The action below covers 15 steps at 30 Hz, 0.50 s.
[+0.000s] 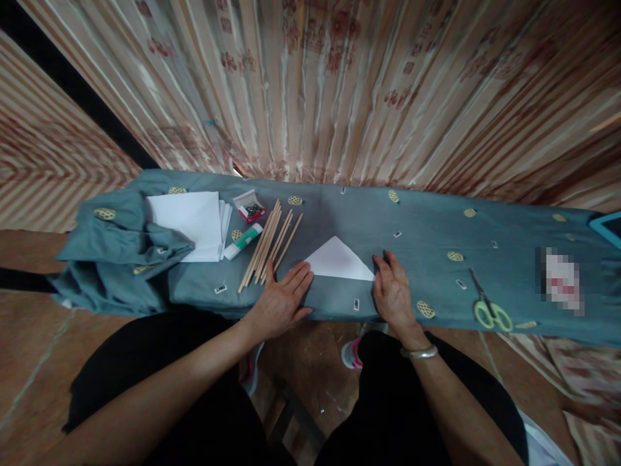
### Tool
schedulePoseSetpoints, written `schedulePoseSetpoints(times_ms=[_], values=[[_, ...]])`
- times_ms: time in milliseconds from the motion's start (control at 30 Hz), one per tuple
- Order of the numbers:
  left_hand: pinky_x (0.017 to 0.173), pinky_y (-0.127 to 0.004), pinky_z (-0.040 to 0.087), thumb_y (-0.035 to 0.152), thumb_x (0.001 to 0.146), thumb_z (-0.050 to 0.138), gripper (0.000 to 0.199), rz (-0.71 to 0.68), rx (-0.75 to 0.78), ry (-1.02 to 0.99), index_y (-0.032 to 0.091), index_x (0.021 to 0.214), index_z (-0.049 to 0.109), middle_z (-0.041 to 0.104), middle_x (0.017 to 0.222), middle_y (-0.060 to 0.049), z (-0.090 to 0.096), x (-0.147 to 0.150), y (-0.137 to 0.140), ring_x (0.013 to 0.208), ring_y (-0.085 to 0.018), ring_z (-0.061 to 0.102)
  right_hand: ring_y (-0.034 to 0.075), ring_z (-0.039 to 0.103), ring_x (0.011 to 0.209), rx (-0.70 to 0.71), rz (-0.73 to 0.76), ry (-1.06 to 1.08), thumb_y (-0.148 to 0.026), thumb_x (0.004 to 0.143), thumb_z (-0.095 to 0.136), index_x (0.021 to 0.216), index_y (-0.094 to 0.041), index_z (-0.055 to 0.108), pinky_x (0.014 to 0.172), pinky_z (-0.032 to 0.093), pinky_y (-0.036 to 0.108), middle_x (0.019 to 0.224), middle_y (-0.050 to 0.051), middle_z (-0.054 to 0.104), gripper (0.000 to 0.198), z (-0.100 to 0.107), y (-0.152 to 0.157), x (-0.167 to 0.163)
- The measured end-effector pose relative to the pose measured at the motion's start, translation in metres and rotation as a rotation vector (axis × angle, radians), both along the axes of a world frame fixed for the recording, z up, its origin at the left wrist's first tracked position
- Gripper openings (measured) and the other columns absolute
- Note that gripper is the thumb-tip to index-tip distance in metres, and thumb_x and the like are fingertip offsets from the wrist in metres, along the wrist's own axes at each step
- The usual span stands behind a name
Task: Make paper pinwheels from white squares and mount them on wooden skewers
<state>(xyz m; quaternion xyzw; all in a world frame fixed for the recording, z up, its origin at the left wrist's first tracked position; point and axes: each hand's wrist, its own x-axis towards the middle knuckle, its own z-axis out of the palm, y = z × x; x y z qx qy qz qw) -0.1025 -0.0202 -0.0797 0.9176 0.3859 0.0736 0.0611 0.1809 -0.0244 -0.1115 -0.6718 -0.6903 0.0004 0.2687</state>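
We see a piece of white paper [338, 261] near the middle of the frame, lying flat in the shape of a broad, low triangle. Its blunt peak points towards the top of the frame, and its long edge runs along the bottom, dipping slightly towards the right. The face we see is plain and smooth; we cannot tell how many layers it has. It rests on a blue-green cloth [427, 226] printed with small yellow shapes.

The paper lies between the two hands. The left hand [282, 299], just below and left of the frame's centre, is palm down with its fingers spread and its thumb standing apart; its fingertips touch the paper's left end and cover that corner. The right hand [394, 296], right of the centre, has its fingers bent, with the fingertips at the paper's right corner; we cannot tell whether they pinch it or only rest there. A bracelet [420, 353] circles the right wrist.

To the left of the paper we find a bunch of thin wooden sticks [263, 249], a green-and-white tube [243, 241], a small open box [251, 208] and a stack of white sheets [196, 223]. Towards the lower right lie scissors [482, 298] with yellow-green handles.
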Motion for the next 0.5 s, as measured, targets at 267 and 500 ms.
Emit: schedulePoseSetpoints(times_ms=[267, 500], values=[[0.116, -0.067, -0.004, 0.044, 0.097, 0.045, 0.060, -0.006, 0.003, 0.014, 0.010, 0.146, 0.035, 0.038, 0.153, -0.020, 0.0009, -0.0001, -0.0007, 0.145, -0.029, 0.032, 0.032, 0.046, 0.133, 0.013, 0.006, -0.005, -0.020, 0.095, 0.036, 0.130, -0.008, 0.057, 0.107, 0.042, 0.053, 0.143, 0.024, 0.048, 0.043, -0.0022, 0.0008, 0.0012], [0.117, -0.067, -0.002, 0.044, 0.097, 0.047, 0.059, 0.003, 0.004, 0.005, 0.011, 0.145, 0.037, 0.040, 0.153, -0.019, 0.0019, 0.0001, -0.0010, 0.144, -0.029, 0.034, 0.032, 0.045, 0.134, 0.005, 0.007, 0.006, -0.020, 0.095, 0.035, 0.132, -0.010, 0.055, 0.106, 0.042, 0.054, 0.145, 0.024, 0.047, 0.044, -0.0006, -0.0002, 0.0012]])
